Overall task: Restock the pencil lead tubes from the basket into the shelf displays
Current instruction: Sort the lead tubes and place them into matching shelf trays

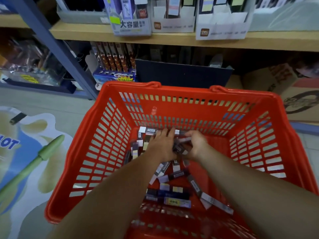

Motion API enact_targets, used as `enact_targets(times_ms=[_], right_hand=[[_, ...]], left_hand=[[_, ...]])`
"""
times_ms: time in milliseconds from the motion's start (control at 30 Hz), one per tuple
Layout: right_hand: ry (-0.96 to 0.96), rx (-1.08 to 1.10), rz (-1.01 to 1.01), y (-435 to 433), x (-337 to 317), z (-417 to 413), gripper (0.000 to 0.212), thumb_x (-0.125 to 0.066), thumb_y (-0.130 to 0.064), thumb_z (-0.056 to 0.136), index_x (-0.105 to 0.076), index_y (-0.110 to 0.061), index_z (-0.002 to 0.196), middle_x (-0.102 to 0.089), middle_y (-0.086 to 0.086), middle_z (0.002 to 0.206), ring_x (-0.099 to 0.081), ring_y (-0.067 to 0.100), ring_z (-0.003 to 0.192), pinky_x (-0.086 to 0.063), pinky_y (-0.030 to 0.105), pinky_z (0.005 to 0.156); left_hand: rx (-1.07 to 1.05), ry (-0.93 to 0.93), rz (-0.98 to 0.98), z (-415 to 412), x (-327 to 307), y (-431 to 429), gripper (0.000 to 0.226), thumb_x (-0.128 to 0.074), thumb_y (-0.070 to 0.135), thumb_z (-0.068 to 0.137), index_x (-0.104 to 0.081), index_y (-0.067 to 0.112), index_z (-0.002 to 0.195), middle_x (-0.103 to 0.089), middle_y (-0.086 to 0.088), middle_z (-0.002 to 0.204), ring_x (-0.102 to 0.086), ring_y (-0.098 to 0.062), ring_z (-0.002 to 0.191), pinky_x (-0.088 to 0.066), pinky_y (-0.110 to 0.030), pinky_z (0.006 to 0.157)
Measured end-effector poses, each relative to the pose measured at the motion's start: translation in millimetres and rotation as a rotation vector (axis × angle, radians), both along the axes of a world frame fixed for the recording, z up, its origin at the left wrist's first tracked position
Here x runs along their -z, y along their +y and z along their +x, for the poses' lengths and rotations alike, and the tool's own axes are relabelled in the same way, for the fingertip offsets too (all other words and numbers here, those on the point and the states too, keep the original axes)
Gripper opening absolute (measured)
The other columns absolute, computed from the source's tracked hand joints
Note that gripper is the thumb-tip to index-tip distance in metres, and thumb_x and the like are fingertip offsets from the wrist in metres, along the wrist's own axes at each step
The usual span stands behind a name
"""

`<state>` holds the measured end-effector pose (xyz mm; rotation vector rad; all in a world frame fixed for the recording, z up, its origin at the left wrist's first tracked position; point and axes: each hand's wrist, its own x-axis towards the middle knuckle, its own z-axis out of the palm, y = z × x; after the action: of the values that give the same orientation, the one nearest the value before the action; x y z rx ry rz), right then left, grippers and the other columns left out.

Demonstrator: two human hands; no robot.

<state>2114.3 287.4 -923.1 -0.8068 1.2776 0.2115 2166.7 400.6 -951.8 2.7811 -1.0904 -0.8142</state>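
A shop aisle: a wooden shelf carrying cardboard displays runs just beyond the red basket. Pencil lead tubes lie jumbled across the basket's bottom, from its far wall to its near edge. The left hand stretches its fingers over tubes at the far wall. The right hand curls round a small bunch, though blur hides the detail. Squaring the tubes parallel before lifting should keep them from slipping out.

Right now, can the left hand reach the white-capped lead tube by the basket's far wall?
Probably yes. The left hand is deep in the basket, right beside the white-capped lead tube; nothing covers it, and the right hand, gripping other tubes, is off to the side.
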Motion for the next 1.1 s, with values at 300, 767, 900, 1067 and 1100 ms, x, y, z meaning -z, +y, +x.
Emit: enact_targets(times_ms=[300,767,900,1067,1100], right_hand=[[0.017,0.006,-0.356,-12,31,-5,0.016,-0.059,-0.013,0.091,-0.071,-0.006,0.098,-0.072,0.018,0.099,-0.068,0.032,0.084,-0.058,0.044,0.076],[0.131,-0.633,-0.715,-45,31,-49,0.034,-0.047,-0.003,0.091,-0.065,-0.012,0.118,-0.066,0.008,0.117,-0.065,0.029,0.107,-0.049,0.021,0.074],[0.16,-1.032,-0.841,-40,44,-58,0.044,-0.062,-0.038,0.088,-0.064,-0.01,0.121,-0.068,0.013,0.117,-0.062,0.03,0.109,-0.048,0.032,0.087],[0.146,-1.147,-0.941,-23,53,-72,0.115,-0.072,-0.043,0.083,0.009,-0.001,0.153,-0.048,0.018,0.133,-0.048,0.034,0.124,-0.043,0.037,0.102],[0.16,-1.149,-0.939,-21,51,-72,0.113,-0.073,-0.042,0.082,0.004,0.0,0.153,-0.049,0.018,0.133,-0.05,0.033,0.123,-0.044,0.037,0.101]], left_hand=[[-0.071,0.01,-0.061,-7,5,-22,0.065,-0.071,0.028,0.083,-0.034,0.009,0.132,-0.036,-0.01,0.131,-0.042,-0.031,0.123,-0.043,-0.042,0.097],[0.232,-0.129,0.159,-32,5,-40,0.057,-0.056,0.027,0.094,-0.029,0.007,0.141,-0.041,-0.017,0.133,-0.056,-0.04,0.111,-0.05,-0.046,0.078],[0.173,-0.168,0.16,-34,4,-32,0.036,-0.051,0.006,0.09,-0.044,0.001,0.125,-0.061,-0.021,0.113,-0.065,-0.038,0.095,-0.053,-0.044,0.074],[-0.141,-0.022,0.01,-10,-11,-20,0.027,-0.063,0.015,0.083,-0.062,0.008,0.109,-0.068,-0.014,0.102,-0.065,-0.03,0.093,-0.049,-0.032,0.07],[-0.198,0.027,-0.041,-5,-16,-18,0.026,-0.066,0.017,0.081,-0.065,0.009,0.105,-0.069,-0.012,0.096,-0.066,-0.028,0.088,-0.047,-0.029,0.065]])
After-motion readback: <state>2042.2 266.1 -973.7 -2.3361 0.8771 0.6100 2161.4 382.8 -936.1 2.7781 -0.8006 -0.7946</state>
